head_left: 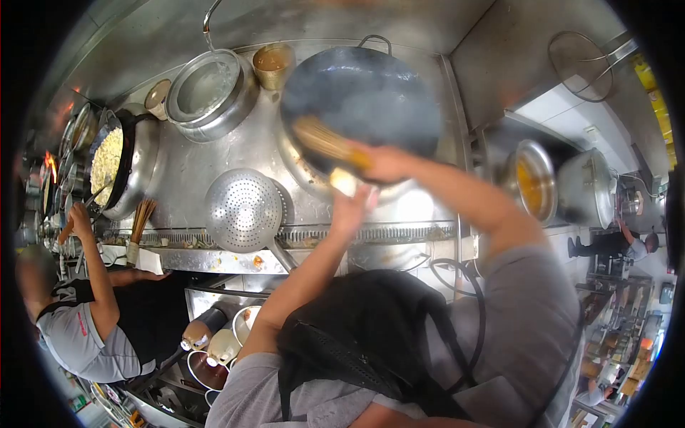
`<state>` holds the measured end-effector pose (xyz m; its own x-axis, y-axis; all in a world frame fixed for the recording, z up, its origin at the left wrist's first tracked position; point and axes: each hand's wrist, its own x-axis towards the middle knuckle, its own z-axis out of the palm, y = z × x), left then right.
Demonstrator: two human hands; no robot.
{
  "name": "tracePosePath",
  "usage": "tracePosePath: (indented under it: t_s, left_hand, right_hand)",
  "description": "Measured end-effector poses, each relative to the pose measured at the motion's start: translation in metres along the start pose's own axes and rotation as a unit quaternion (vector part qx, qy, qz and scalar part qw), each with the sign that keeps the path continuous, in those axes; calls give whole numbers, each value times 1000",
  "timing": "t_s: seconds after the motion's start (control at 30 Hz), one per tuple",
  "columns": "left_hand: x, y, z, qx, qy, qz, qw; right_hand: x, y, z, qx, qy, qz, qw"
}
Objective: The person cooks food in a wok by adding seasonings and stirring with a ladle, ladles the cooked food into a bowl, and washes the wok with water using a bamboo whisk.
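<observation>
A bamboo wok brush (325, 140) is in my right hand (391, 164), its bristles blurred over the left side of a large dark wok (371, 93). The wok has a loop handle at its far rim, and its inside looks hazy. Close to the wok's near rim, my left hand (349, 208) is closed on a pale cloth-like piece (344, 182). Whether those fingers also grip the rim is hidden. Left of my left hand lies a perforated metal strainer (245, 208), its handle pointing toward me.
A metal bowl of liquid (207, 85) and a brass-coloured pot (273, 64) stand at the back of the steel stove (178, 171). At left, a co-worker (107, 314) handles a wok of pale food (107, 160). A pot with orange contents (531, 182) stands right; bottles (223, 347) sit below.
</observation>
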<state>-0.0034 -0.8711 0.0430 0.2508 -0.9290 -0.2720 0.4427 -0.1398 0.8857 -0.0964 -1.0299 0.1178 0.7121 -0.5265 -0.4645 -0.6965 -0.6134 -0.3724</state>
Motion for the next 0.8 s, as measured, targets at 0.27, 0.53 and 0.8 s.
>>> tracePosePath:
  t_s: [0.27,0.53,0.8]
  left_hand:
    - [-5,8,4,-9,24,-41,999]
    - [1,9,4,19,15,-16,1000]
    - [-11,25,6,32,2,-83,996]
  right_hand:
    - [13,146,-142,33,429,403,808]
    - [10,-7,-7,67,-35,12,997]
    - [-14,144,-142,-40,363,413,834]
